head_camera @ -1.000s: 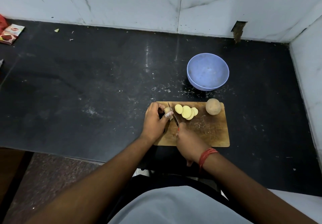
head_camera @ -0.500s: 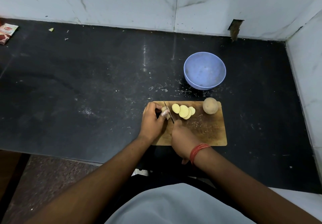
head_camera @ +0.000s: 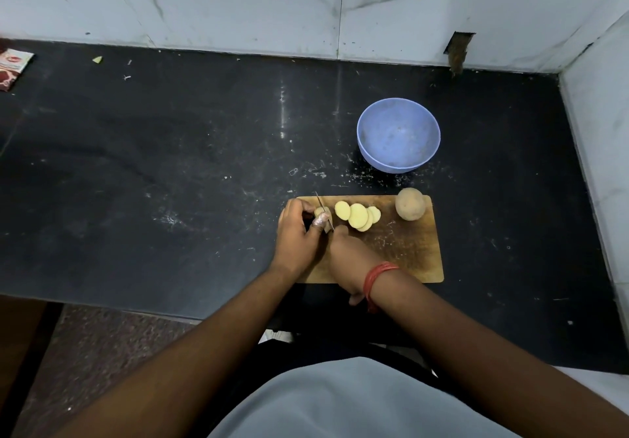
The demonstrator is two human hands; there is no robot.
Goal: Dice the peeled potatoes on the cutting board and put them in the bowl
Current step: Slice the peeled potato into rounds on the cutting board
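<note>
From the head camera, a wooden cutting board (head_camera: 405,250) lies on the dark desk (head_camera: 170,165), near its front edge. At the board's left end the left hand (head_camera: 297,233) curls its fingers round a small potato end piece (head_camera: 320,213), pinning it to the wood. The right hand (head_camera: 350,257), a red thread band (head_camera: 376,277) on its wrist, has its grip wrapped round the handle of a knife (head_camera: 324,211), whose thin blade stands against that piece. Just right of the blade, a row of overlapping potato slices (head_camera: 357,215) lies flat. A whole potato (head_camera: 410,204) sits at the board's far right corner. The blue bowl (head_camera: 398,135) stands on the desk just beyond the board. A red packet (head_camera: 12,68) lies at the far left.
</note>
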